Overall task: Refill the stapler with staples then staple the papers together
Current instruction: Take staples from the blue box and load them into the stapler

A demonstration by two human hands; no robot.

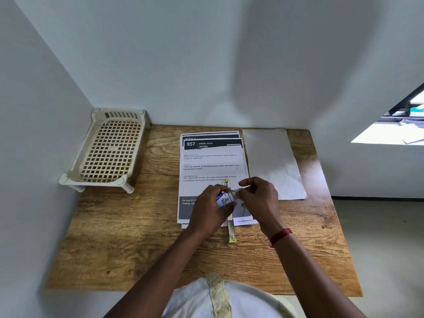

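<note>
Wooden table (142, 237): cream perforated tray (110, 150) far-left, printed papers (211, 161) centre, blank sheet (273, 161) beside, stapler (231, 230).

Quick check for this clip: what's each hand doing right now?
Left hand: closed around the small blue staple box.
Right hand: fingers pinched at the box's open end; whether they hold staples cannot be told.

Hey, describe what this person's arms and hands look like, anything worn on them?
Both forearms are bare, with no sleeves in view. The right wrist carries a red thread band. The left hand and right hand show no gloves; rings or a watch are not visible. A white top with a cream strap shows at the bottom.
</note>
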